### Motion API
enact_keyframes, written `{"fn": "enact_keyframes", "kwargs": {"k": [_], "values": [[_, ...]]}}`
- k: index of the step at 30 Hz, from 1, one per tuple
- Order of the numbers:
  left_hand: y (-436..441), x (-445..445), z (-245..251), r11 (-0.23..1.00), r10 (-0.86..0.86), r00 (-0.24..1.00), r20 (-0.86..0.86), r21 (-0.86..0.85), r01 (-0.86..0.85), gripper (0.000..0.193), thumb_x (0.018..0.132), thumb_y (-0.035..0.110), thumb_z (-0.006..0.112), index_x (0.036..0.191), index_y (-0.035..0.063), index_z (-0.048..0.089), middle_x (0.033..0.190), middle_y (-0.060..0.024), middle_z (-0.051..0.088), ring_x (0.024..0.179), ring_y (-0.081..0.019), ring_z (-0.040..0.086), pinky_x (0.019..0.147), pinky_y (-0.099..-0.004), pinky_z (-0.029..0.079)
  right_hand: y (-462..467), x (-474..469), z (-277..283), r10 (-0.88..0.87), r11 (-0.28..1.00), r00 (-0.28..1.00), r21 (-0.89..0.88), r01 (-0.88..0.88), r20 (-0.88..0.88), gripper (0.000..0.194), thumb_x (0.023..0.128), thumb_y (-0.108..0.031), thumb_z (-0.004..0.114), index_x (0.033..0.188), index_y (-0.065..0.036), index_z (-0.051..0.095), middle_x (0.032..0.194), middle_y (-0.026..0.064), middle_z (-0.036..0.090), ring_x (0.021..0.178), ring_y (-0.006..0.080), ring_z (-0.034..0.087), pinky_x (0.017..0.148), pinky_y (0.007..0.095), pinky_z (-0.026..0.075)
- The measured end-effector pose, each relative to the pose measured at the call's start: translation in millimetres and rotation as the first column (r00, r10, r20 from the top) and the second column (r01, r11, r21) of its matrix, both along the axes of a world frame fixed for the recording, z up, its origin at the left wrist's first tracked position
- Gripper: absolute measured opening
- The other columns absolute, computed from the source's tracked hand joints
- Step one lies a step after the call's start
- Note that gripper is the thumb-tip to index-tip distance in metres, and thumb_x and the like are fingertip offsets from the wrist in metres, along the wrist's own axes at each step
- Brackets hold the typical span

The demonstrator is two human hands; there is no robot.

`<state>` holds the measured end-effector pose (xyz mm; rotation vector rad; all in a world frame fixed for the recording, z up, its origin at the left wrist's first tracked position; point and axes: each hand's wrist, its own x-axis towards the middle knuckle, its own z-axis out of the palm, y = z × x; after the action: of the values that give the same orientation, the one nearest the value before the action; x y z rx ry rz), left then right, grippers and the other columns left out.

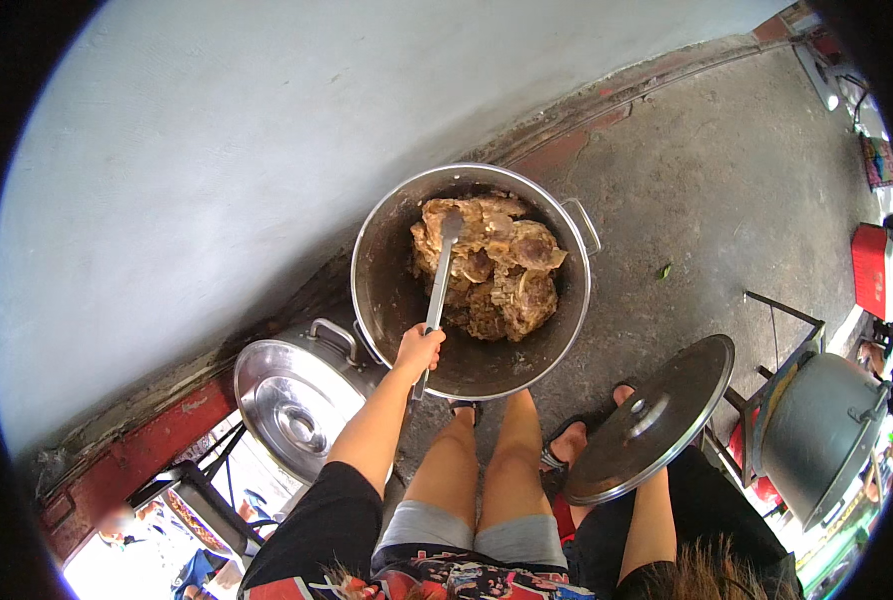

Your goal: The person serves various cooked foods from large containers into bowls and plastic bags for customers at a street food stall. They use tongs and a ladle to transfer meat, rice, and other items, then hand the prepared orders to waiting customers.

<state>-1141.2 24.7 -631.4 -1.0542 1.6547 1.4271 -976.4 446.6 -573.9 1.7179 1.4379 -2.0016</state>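
Note:
My left hand [419, 351] is closed around the lower part of long metal tongs [439, 289]. The dark tips of the tongs touch the upper left part of a heap of browned cooked meat [510, 262], with pieces of bone showing. Whether they grip a piece I cannot tell. This meat lies in a large, deep metal pot [394, 360] standing in front of my legs. My right hand is not in view. To the right, a large dark-faced metal lid [660, 427] is held tilted; a forearm [647, 510] reaches behind its lower part, where the hand is hidden.
A shiny metal lid [266, 375] lies on another pot at the left, beside the wall [214, 150]. Another person's sandalled foot [569, 442] is close on my right. Further right are a grey pot [814, 435] on a metal stand and a red box [872, 270].

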Motion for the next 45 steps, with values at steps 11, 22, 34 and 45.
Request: {"fn": "enact_keyframes", "kwargs": {"k": [11,22,34,45], "values": [[3.7,-44.5,70.1,0.904,0.256,0.959,0.122,0.321,-0.282,0.022,0.084,0.022,0.061,0.083,0.0052,0.046,0.063,-0.0036,0.049,0.042,-0.0105,0.043,0.039,-0.0259,0.036,-8.8,-14.5,-15.6,0.030,0.999,0.999,-0.041,-0.031,-0.017,0.028,0.079,-0.019,0.066,0.104,-0.009,0.057,0.081,-0.0010,0.053,0.069,0.0119,0.052,0.058,0.0259,0.042],[-26.6,3.1,109.2,0.536,-0.731,0.598,0.329,-0.266,0.801,0.058,0.072,0.033,0.064,0.115,-0.0012,0.049,0.086,-0.0141,0.061,0.073,-0.0249,0.062,0.063,-0.0352,0.050,-11.9,-15.1,-22.6,0.049,0.992,0.998,-0.112,-0.054,-0.049,0.027,0.080,-0.022,0.066,0.103,-0.009,0.058,0.080,-0.0013,0.053,0.068,0.0116,0.052,0.058,0.0258,0.041],[35.4,-11.7,73.2,0.098,-0.910,0.201,0.362,-0.283,0.954,0.074,0.071,0.035,0.066,0.132,0.0041,0.039,0.110,-0.0237,0.059,0.099,-0.0361,0.060,0.084,-0.0444,0.050,-13.3,-2.0,-21.7,0.019,0.993,1.000,-0.118,-0.020,-0.012,0.027,0.081,-0.024,0.067,0.101,-0.008,0.058,0.080,-0.0017,0.052,0.067,0.0113,0.051,0.058,0.0256,0.040],[50.2,14.1,92.3,0.075,-0.895,0.206,0.396,-0.321,0.944,0.082,0.069,0.036,0.070,0.128,-0.0071,0.033,0.111,-0.0233,0.055,0.097,-0.0345,0.061,0.079,-0.0415,0.053,-12.0,5.1,-48.9,0.102,0.988,0.993,-0.113,-0.109,-0.065,0.027,0.086,-0.023,0.062,0.104,-0.004,0.059,0.089,0.0020,0.058,0.078,0.0137,0.055,0.070,0.0271,0.043]]}}
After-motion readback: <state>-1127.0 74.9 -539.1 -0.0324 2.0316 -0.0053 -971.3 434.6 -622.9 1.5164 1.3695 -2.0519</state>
